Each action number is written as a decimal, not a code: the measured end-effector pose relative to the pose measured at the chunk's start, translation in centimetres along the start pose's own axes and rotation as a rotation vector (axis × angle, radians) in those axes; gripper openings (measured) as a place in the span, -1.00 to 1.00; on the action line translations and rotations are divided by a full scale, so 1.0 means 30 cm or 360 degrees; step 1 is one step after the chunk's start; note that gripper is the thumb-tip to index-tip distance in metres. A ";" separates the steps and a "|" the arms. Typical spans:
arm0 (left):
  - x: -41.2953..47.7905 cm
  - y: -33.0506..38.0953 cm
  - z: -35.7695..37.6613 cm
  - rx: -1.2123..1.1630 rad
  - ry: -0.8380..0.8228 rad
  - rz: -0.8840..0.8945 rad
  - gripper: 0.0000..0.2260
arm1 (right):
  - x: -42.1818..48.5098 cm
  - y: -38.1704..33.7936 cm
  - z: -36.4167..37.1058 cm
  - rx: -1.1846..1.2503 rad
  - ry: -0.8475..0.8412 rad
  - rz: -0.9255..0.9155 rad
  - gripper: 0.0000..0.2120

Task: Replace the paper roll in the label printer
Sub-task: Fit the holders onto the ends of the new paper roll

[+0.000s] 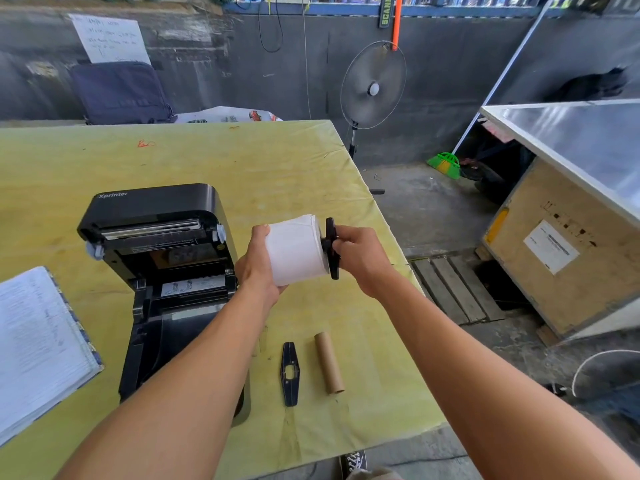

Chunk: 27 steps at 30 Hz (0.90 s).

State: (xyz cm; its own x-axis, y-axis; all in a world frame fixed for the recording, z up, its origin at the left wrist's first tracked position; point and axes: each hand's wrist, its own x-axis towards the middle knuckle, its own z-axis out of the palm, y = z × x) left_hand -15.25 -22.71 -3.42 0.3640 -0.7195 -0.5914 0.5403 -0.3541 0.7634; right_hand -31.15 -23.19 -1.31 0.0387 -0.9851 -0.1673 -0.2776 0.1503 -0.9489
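Nearest, on the table point(294, 161): empty core point(329, 363) and loose black guide point(289, 374), side by side, apart. Above these, held clear of the table: white roll point(294, 251). Left hand point(258, 268) cupped around its left end, fingers curled on it. Right hand point(360, 259) pinched on the black flange point(331, 248) pressed against the roll's right end. Just left: printer point(162, 271), lid up, bay open. Further left, a notebook point(38, 344).

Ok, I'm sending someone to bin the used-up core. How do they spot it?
On the yellow table, look in front of the open black printer, near the front edge. The empty cardboard tube lies beside a flat black plastic piece; it is the only brown, round item.
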 end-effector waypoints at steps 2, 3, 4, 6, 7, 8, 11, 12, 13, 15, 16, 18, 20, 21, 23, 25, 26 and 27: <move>-0.010 -0.003 0.005 0.0014 -0.0004 0.0011 -0.64 | -0.013 -0.002 0.012 -0.0198 0.0114 -0.0157 -0.58; -0.015 -0.004 0.007 0.0016 0.0000 0.0016 -0.64 | -0.019 -0.005 0.018 -0.0313 0.0173 -0.0236 -0.56; -0.019 -0.005 0.010 0.0014 0.0004 0.0016 -0.64 | -0.026 -0.009 0.025 -0.0433 0.0219 -0.0317 -0.56; -0.025 -0.006 0.013 -0.0005 -0.0005 0.0001 -0.62 | -0.040 -0.016 0.039 -0.0617 0.0239 -0.0467 -0.51; -0.028 -0.006 0.014 -0.0019 -0.0019 -0.0012 -0.61 | -0.047 -0.018 0.042 -0.0652 0.0232 -0.0510 -0.45; -0.029 -0.005 0.013 -0.0027 -0.0032 -0.0022 -0.59 | -0.053 -0.018 0.040 -0.0643 0.0224 -0.0519 -0.42; -0.028 -0.005 0.003 -0.0014 -0.0069 -0.0013 -0.62 | -0.064 -0.012 0.012 -0.0421 0.0200 -0.0418 -0.48; -0.027 -0.005 -0.004 -0.0012 -0.0086 -0.0007 -0.62 | -0.064 -0.007 0.001 -0.0318 0.0165 -0.0367 -0.53; -0.026 -0.005 -0.009 -0.0009 -0.0110 -0.0008 -0.59 | -0.064 -0.001 -0.011 -0.0204 0.0114 -0.0317 -0.57; -0.026 -0.006 -0.016 -0.0008 -0.0163 -0.0024 -0.52 | -0.064 0.009 -0.032 0.0003 0.0031 -0.0258 -0.62; -0.027 -0.007 -0.017 -0.0010 -0.0178 -0.0025 -0.49 | -0.065 0.012 -0.041 0.0067 0.0019 -0.0247 -0.66; -0.031 -0.008 -0.014 -0.0015 -0.0178 -0.0012 -0.49 | -0.065 0.019 -0.054 0.0183 -0.0010 -0.0236 -0.73; -0.031 -0.007 -0.011 -0.0021 -0.0153 -0.0003 -0.52 | -0.063 0.027 -0.061 0.0327 -0.0061 -0.0214 -0.77; -0.029 -0.007 -0.010 -0.0016 -0.0148 0.0000 -0.53 | -0.061 0.030 -0.064 0.0360 -0.0069 -0.0204 -0.77; -0.025 -0.009 -0.008 0.0008 -0.0159 0.0009 -0.56 | -0.056 0.030 -0.071 0.0346 -0.0058 -0.0197 -0.74; -0.024 -0.010 -0.005 0.0044 -0.0183 0.0027 -0.60 | -0.049 0.028 -0.078 0.0334 -0.0036 -0.0164 -0.68; -0.023 -0.011 -0.003 0.0062 -0.0196 0.0034 -0.62 | -0.045 0.028 -0.082 0.0346 -0.0031 -0.0139 -0.69; -0.024 -0.011 0.000 0.0073 -0.0205 0.0038 -0.63 | -0.043 0.029 -0.084 0.0350 -0.0033 -0.0122 -0.73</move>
State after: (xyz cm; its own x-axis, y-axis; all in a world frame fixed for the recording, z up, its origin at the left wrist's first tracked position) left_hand -15.70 -22.09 -3.23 0.2740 -0.7979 -0.5370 0.4964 -0.3609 0.7895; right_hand -33.85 -22.00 -1.26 0.0719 -0.9928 -0.0960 -0.0574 0.0920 -0.9941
